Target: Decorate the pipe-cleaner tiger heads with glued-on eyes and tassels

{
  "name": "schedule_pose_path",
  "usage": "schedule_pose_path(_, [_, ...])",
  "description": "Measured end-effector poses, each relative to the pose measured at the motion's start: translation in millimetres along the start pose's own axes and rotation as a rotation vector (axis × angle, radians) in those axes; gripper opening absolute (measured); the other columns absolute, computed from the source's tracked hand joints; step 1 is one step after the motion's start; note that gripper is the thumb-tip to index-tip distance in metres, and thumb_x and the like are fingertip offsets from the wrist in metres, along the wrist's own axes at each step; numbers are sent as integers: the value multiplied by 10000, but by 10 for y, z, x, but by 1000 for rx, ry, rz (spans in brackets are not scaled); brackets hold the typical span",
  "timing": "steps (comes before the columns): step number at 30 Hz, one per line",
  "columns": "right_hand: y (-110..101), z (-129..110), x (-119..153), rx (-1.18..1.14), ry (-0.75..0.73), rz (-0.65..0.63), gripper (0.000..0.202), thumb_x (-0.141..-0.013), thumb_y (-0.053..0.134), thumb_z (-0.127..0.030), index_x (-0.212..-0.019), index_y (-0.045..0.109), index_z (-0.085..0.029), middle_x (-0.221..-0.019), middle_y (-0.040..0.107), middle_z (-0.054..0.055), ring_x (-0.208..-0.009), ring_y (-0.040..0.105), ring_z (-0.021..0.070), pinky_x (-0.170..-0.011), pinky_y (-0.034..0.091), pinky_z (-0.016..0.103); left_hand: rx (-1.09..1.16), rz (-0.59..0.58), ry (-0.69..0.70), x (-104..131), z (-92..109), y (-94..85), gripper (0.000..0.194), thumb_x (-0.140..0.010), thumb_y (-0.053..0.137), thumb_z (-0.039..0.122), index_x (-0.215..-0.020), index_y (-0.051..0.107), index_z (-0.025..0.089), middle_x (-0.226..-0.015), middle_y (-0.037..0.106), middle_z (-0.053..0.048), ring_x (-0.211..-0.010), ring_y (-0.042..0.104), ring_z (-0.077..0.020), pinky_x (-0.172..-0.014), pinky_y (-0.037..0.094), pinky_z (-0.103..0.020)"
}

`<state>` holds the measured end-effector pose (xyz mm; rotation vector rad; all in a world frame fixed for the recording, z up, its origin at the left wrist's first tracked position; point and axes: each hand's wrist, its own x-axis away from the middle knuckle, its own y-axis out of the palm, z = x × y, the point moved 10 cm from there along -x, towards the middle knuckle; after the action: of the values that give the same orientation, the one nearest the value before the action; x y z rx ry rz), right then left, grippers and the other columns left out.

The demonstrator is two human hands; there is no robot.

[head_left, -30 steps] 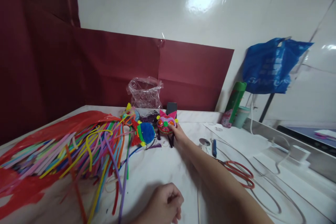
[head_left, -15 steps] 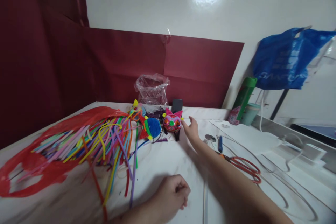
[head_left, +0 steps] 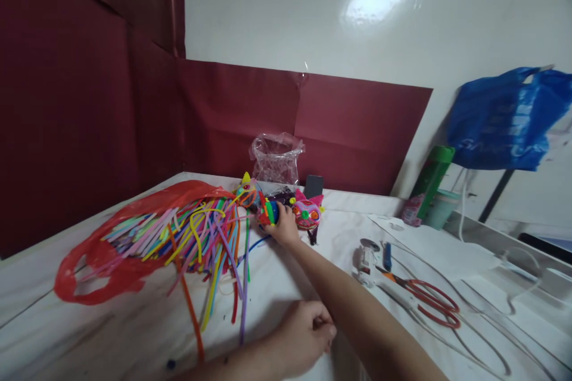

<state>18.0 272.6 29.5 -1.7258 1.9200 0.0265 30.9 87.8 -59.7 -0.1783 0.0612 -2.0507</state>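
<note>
My right hand [head_left: 286, 227] reaches to the back of the table, its fingers closed round a blue pipe-cleaner figure [head_left: 274, 212] with red, green and yellow parts. Just right of it is a pink pipe-cleaner mask-like face [head_left: 306, 212] with pointed ears and round eyes. Behind and left stands another figure [head_left: 245, 191] with a yellow ear. My left hand [head_left: 308, 333] rests near the front with curled fingers; nothing shows in them. Loose pipe cleaners [head_left: 201, 235] in many colours spill from a red plastic bag [head_left: 84, 280] on the left.
Orange-handled scissors [head_left: 433, 303], a blue-handled tool [head_left: 387, 256] and cables lie at right. A clear plastic bag [head_left: 277, 161] and a dark box [head_left: 314, 186] stand at the back. A green container [head_left: 431, 181] leans beside a cup [head_left: 441, 209], below a blue bag [head_left: 500, 119].
My right hand has moved left from beside the pink face and closed on the blue figure. My left hand stays curled near the front. The view has shifted slightly.
</note>
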Motion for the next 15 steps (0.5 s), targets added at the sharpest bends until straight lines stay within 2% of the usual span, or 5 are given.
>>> schedule_pose_path(4, [-114, 107, -88, -287, 67, -117, 652, -576, 756, -375, -1161, 521, -209, -1066, 660, 85, -1033, 607, 288, -928, 453, 475, -24, 105, 136, 15, 210, -147, 72, -713, 492, 189, -656, 535, 183, -563, 514, 17, -552, 472, -130, -531, 357, -250])
schedule_pose_path(7, [-232, 36, -31, -474, 70, -220, 487, -662, 685, -479, -1051, 575, -208, -885, 717, 50, -829, 684, 239, -792, 530, 405, -47, 543, 388, 219, 627, -727, 60, -716, 551, 209, -774, 563, 200, -766, 585, -24, -761, 544, -179, -711, 429, -286])
schedule_pose_path(10, [-410, -104, 47, -613, 61, -282, 480, -644, 683, -539, -961, 621, -183, -815, 735, 64, -789, 699, 250, -747, 543, 394, -19, 914, 440, 412, 759, -1288, 280, -679, 668, 311, -909, 533, 225, -967, 591, -59, -937, 547, -234, -858, 432, -351])
schedule_pose_path(13, [-569, -243, 118, -691, 61, -340, 495, -599, 720, -548, -916, 654, -174, -767, 742, 67, -759, 703, 252, -705, 550, 378, 95, 973, 429, 304, 660, -1607, 466, -667, 695, 435, -1032, 503, 217, -1140, 563, -103, -1087, 528, -273, -916, 427, -398])
schedule_pose_path(15, [-631, -323, 167, -718, 67, -379, 476, -570, 750, -528, -880, 668, -176, -728, 741, 58, -709, 702, 241, -666, 553, 359, 201, 841, 467, 123, 603, -1652, 515, -701, 663, 499, -1095, 495, 213, -1190, 568, -111, -1139, 527, -264, -940, 427, -386])
